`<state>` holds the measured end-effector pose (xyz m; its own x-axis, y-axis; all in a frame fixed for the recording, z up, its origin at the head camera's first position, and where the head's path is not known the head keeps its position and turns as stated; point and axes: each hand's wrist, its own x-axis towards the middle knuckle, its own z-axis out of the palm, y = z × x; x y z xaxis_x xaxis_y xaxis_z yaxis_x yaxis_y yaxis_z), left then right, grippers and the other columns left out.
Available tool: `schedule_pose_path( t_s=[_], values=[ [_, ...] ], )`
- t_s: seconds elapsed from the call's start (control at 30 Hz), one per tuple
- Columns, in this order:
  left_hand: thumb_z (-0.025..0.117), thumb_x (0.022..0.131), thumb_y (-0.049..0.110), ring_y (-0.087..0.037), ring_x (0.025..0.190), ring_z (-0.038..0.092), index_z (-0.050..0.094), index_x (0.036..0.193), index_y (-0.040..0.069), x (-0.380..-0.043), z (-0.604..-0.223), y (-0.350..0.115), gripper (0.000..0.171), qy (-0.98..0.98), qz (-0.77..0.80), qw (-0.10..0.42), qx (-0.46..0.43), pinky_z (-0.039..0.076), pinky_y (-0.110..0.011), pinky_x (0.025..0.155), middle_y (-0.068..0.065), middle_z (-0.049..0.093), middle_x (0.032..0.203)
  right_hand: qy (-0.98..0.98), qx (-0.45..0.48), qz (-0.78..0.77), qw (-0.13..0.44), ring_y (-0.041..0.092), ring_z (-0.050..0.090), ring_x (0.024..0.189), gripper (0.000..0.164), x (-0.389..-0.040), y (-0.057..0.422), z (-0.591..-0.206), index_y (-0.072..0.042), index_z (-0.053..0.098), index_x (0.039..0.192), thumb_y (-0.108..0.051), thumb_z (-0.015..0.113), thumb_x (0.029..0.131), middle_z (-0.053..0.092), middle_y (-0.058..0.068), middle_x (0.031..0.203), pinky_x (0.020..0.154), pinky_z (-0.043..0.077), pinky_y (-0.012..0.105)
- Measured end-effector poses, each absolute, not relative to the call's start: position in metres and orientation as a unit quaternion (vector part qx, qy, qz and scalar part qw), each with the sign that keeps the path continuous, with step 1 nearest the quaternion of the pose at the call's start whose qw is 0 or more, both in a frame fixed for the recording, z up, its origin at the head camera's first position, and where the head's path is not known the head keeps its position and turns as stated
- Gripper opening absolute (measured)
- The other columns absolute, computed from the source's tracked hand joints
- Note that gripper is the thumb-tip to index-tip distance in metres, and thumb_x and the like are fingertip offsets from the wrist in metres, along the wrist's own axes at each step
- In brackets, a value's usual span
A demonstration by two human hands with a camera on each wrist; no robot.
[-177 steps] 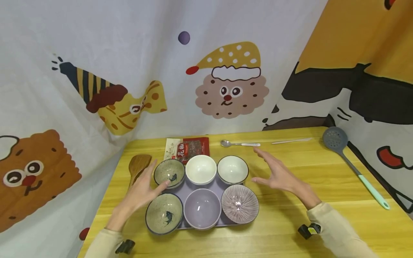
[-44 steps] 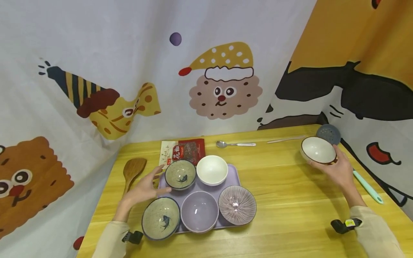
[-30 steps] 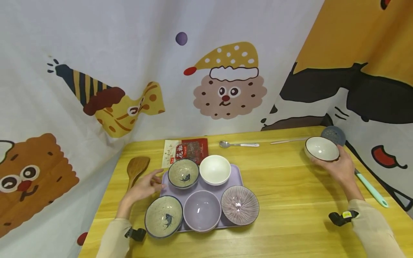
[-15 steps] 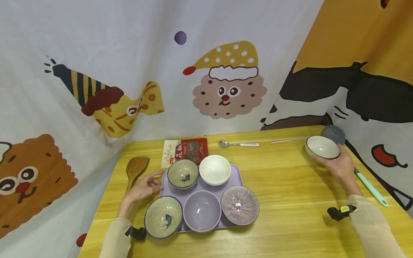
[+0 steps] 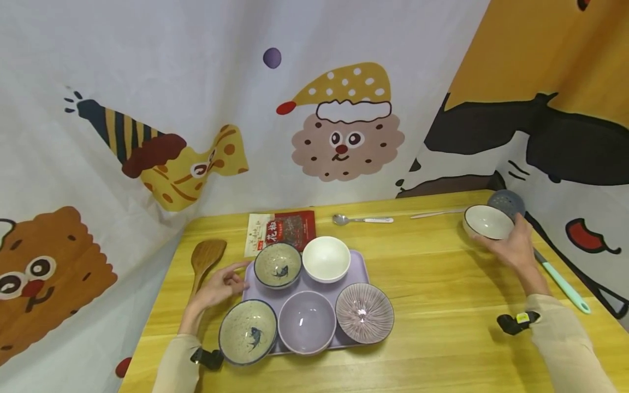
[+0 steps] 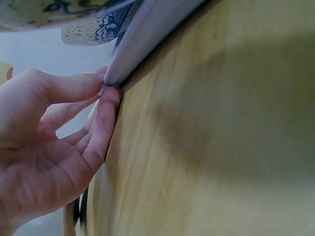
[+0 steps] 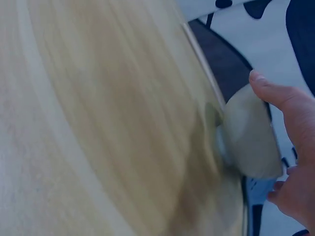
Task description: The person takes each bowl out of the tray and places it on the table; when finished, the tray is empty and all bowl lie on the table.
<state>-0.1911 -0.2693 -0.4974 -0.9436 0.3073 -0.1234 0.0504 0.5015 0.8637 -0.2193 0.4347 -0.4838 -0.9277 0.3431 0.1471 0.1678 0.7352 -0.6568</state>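
Note:
My right hand (image 5: 515, 252) grips a white bowl with a brown rim (image 5: 488, 222) by its side, at the right back of the table. The right wrist view has this bowl (image 7: 250, 132) tilted, thumb and fingers on it. At the left, my left hand (image 5: 216, 286) pinches the edge of a lavender tray (image 5: 361, 266) between thumb and fingers; the left wrist view shows that tray edge (image 6: 140, 42) up close. Several bowls stand on the tray: a small speckled one (image 5: 278, 266), a plain white one (image 5: 326, 259), a larger speckled one (image 5: 248, 332), a lavender one (image 5: 307, 322) and a striped one (image 5: 365, 313).
Behind the tray lie a red spice packet (image 5: 290, 228), a teaspoon (image 5: 362, 220) and a thin pale stick (image 5: 437, 213). A wooden spatula (image 5: 207, 255) is at the left. Partly behind the held bowl lies a grey skimmer with a mint handle (image 5: 562, 285). A printed cloth (image 5: 245, 93) hangs behind.
Since the oldest frame, the brown-rimmed bowl has left the tray for the right side in my right hand. My left hand went from the small speckled bowl to the tray edge. Both hands lately barely move.

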Motion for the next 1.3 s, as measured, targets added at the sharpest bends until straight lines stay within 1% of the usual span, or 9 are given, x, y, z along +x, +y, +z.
schedule_pose_path(
  t_s=[0.1, 0.3, 0.43, 0.53, 0.63, 0.73, 0.83, 0.93, 1.3],
  values=[
    [0.071, 0.091, 0.003, -0.018, 0.077, 0.06, 0.046, 0.148, -0.004, -0.191, -0.499, -0.27, 0.063, 0.856, 0.489, 0.133, 0.099, 0.051, -0.025, 0.065, -0.022, 0.067, 0.095, -0.925, -0.137, 0.327, 0.14, 0.063, 0.02, 0.14, 0.119, -0.218, 0.427, -0.475, 0.005, -0.003, 0.159, -0.043, 0.077, 0.085, 0.0, 0.037, 0.162, 0.107, 0.026, 0.078],
    [0.071, 0.091, 0.005, -0.017, 0.076, 0.058, 0.047, 0.148, -0.002, -0.191, -0.497, -0.269, 0.062, 0.856, 0.49, 0.14, 0.083, 0.05, -0.025, 0.065, -0.02, 0.066, 0.095, -0.924, -0.121, 0.323, 0.168, 0.061, 0.02, 0.143, 0.115, -0.216, 0.41, -0.458, 0.001, 0.0, 0.161, -0.04, 0.077, 0.085, 0.004, 0.033, 0.164, 0.108, 0.025, 0.078],
    [0.072, 0.09, 0.004, -0.016, 0.076, 0.058, 0.049, 0.147, 0.0, -0.19, -0.496, -0.268, 0.062, 0.854, 0.496, 0.141, 0.074, 0.05, -0.025, 0.064, -0.018, 0.066, 0.093, -0.923, -0.11, 0.327, 0.17, 0.059, 0.017, 0.146, 0.114, -0.212, 0.398, -0.447, -0.002, 0.001, 0.162, -0.042, 0.076, 0.086, 0.003, 0.031, 0.165, 0.108, 0.022, 0.079],
    [0.071, 0.089, 0.004, -0.016, 0.075, 0.059, 0.05, 0.147, 0.001, -0.19, -0.496, -0.268, 0.062, 0.854, 0.495, 0.142, 0.067, 0.05, -0.025, 0.065, -0.016, 0.066, 0.092, -0.92, -0.097, 0.339, 0.171, 0.059, 0.016, 0.146, 0.113, -0.207, 0.388, -0.438, -0.004, 0.001, 0.163, -0.042, 0.075, 0.087, 0.005, 0.031, 0.165, 0.106, 0.022, 0.081],
    [0.07, 0.089, 0.003, -0.015, 0.075, 0.06, 0.05, 0.147, 0.002, -0.191, -0.498, -0.268, 0.062, 0.855, 0.494, 0.143, 0.06, 0.05, -0.025, 0.065, -0.014, 0.066, 0.092, -0.917, -0.071, 0.35, 0.179, 0.059, 0.021, 0.145, 0.111, -0.202, 0.376, -0.429, -0.005, 0.004, 0.163, -0.039, 0.077, 0.086, 0.01, 0.032, 0.164, 0.103, 0.025, 0.082],
    [0.069, 0.088, 0.002, -0.017, 0.077, 0.06, 0.049, 0.148, 0.002, -0.191, -0.499, -0.268, 0.063, 0.855, 0.494, 0.146, 0.06, 0.051, -0.025, 0.066, -0.014, 0.067, 0.093, -0.912, -0.034, 0.365, 0.184, 0.059, 0.023, 0.144, 0.109, -0.194, 0.365, -0.42, -0.006, 0.004, 0.163, -0.034, 0.078, 0.087, 0.012, 0.033, 0.163, 0.106, 0.025, 0.078],
    [0.069, 0.089, 0.001, -0.017, 0.077, 0.06, 0.048, 0.148, 0.002, -0.19, -0.498, -0.268, 0.063, 0.854, 0.495, 0.148, 0.063, 0.05, -0.025, 0.066, -0.016, 0.067, 0.094, -0.909, -0.005, 0.378, 0.175, 0.058, 0.022, 0.146, 0.109, -0.186, 0.352, -0.412, -0.007, 0.003, 0.163, -0.031, 0.077, 0.088, 0.01, 0.031, 0.164, 0.111, 0.022, 0.074],
    [0.068, 0.089, 0.001, -0.016, 0.076, 0.059, 0.049, 0.148, 0.002, -0.19, -0.498, -0.267, 0.062, 0.854, 0.494, 0.148, 0.06, 0.05, -0.024, 0.065, -0.016, 0.066, 0.094, -0.908, 0.017, 0.387, 0.162, 0.058, 0.022, 0.145, 0.108, -0.178, 0.338, -0.404, -0.009, 0.002, 0.164, -0.031, 0.077, 0.089, 0.01, 0.03, 0.164, 0.112, 0.021, 0.073],
    [0.069, 0.091, 0.005, -0.014, 0.074, 0.057, 0.05, 0.148, 0.003, -0.191, -0.501, -0.268, 0.06, 0.859, 0.488, 0.142, 0.061, 0.048, -0.023, 0.063, -0.014, 0.065, 0.092, -0.899, 0.098, 0.395, 0.158, 0.052, 0.028, 0.145, 0.107, -0.156, 0.294, -0.39, -0.016, 0.01, 0.164, -0.022, 0.082, 0.085, 0.022, 0.026, 0.163, 0.116, 0.024, 0.062]
  ],
)
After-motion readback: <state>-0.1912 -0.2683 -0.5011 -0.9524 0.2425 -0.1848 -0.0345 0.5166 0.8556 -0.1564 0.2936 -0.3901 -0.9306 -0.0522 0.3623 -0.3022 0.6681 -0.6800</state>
